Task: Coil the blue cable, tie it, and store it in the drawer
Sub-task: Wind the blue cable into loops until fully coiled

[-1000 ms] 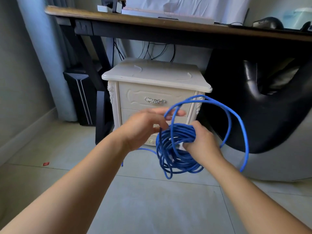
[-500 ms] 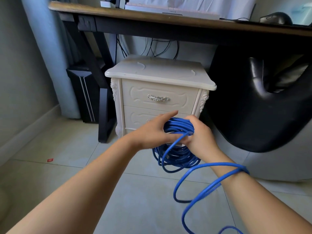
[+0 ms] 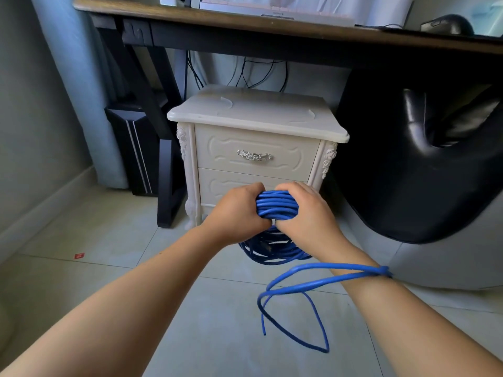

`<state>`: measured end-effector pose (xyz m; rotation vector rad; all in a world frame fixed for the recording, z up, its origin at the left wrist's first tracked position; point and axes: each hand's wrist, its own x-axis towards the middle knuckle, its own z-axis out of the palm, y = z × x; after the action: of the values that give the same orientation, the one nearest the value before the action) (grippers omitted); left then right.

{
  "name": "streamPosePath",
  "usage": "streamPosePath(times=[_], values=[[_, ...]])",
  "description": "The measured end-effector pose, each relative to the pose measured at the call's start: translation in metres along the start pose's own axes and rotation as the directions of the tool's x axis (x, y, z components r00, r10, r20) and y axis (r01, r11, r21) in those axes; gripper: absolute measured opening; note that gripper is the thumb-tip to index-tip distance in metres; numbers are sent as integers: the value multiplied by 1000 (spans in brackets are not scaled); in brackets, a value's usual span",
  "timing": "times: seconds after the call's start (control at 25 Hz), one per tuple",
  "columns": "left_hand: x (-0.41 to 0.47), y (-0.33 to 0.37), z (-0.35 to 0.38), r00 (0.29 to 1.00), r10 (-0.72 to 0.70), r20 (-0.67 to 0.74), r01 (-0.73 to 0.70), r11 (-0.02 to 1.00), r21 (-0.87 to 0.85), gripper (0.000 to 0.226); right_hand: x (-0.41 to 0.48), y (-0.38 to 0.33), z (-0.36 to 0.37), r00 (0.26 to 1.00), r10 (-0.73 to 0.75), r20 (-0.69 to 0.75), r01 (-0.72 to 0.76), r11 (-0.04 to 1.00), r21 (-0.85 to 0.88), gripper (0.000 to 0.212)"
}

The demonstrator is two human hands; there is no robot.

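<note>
The blue cable (image 3: 277, 206) is bundled into a coil held in front of the white nightstand (image 3: 255, 118). My left hand (image 3: 239, 213) grips the left side of the bundle and my right hand (image 3: 307, 213) grips its right side, fingers curled round the strands. The coil's lower part hangs below my hands. A loose length of the cable loops over my right forearm and dangles toward the floor. Both of the nightstand's drawers are closed; the upper drawer (image 3: 231, 156) has a silver handle (image 3: 254, 155).
A wooden desk (image 3: 272, 25) stands above the nightstand, with black legs at left and cords behind. A black chair (image 3: 424, 164) sits at right. A dark computer tower (image 3: 133, 148) stands left. The floor is pale tile, with a small red scrap (image 3: 79, 256).
The big loose loop has dropped from above my right hand down over my right forearm. My left hand has closed on the bundle, and both hands now squeeze the coil together.
</note>
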<state>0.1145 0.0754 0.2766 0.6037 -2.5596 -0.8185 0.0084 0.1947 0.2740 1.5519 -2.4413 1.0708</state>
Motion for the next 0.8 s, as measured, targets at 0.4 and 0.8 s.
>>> streamPosePath(times=[0.4, 0.8], values=[[13, -44, -23, 895, -368, -254, 315, 922, -225, 16, 8, 15, -17, 894, 178, 411, -440, 527, 727, 30], [13, -49, -41, 866, -319, -384, 256, 944, -207, 20, 7, 45, -32, 637, 566, 523, -542, 812, -218, 26]])
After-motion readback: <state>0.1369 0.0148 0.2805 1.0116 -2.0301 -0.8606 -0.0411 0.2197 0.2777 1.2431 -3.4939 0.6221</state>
